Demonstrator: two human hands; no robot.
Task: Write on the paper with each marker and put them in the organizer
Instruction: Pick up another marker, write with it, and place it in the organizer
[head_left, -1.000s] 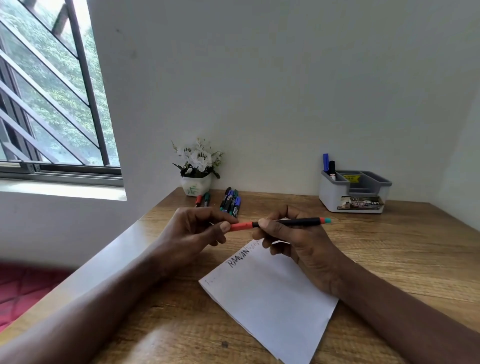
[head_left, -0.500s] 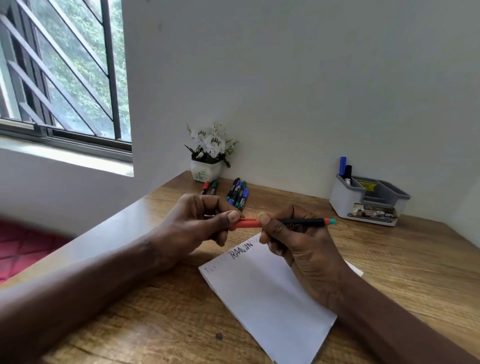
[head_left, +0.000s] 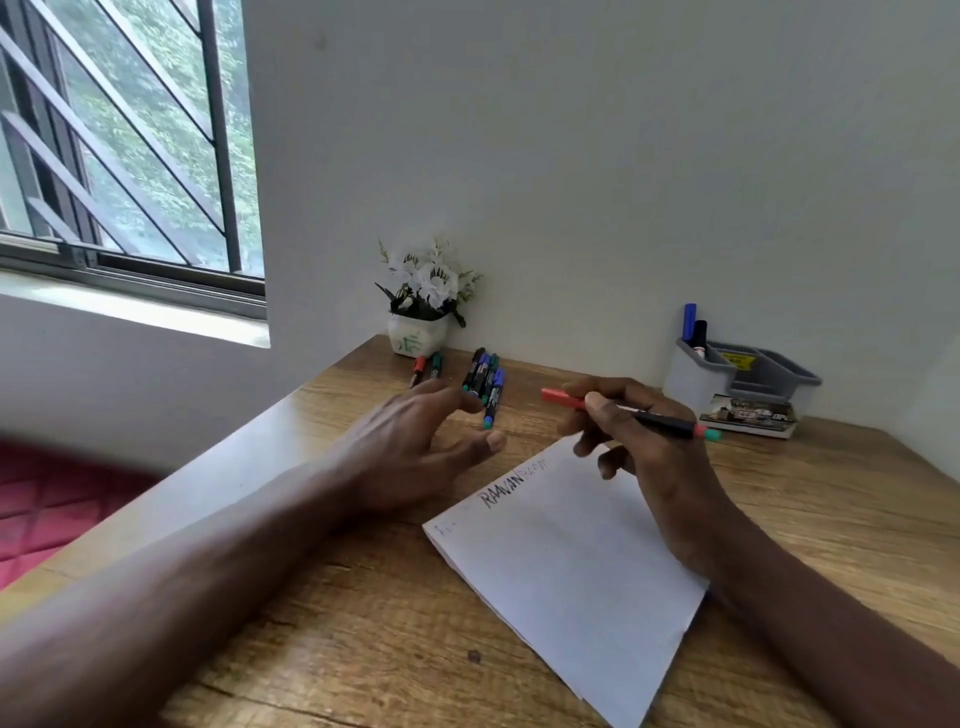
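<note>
Paper (head_left: 566, 571) lies nearest on the counter (head_left: 831, 519), skewed, with nothing pinning it; its right edge is hidden under the right forearm, and the bold word at its far end is followed by fainter script too small to read. Just above that far end the right hand (head_left: 649, 452) has its grip closed on a red-capped marker (head_left: 665, 420), held crosswise, cap to the left. Whether the cap is pushed fully home I cannot tell; if it is loose, it could drop off on the way to storage. A dragging forearm could also slide the sheet or smear fresh ink. The left hand (head_left: 415, 447) is released, fingers spread and holding nothing, low over the counter; whether it touches the wood is unclear. Just beyond its fingertips lie the loose markers (head_left: 485, 382), bunched closely enough that a careless reach may roll several. Farther off, by the wall, a flower pot (head_left: 418, 335) stands left and the organizer (head_left: 748, 382) right, a blue marker (head_left: 689, 322) and a black marker (head_left: 700, 332) upright in it; its other compartments' insides are not visible.
</note>
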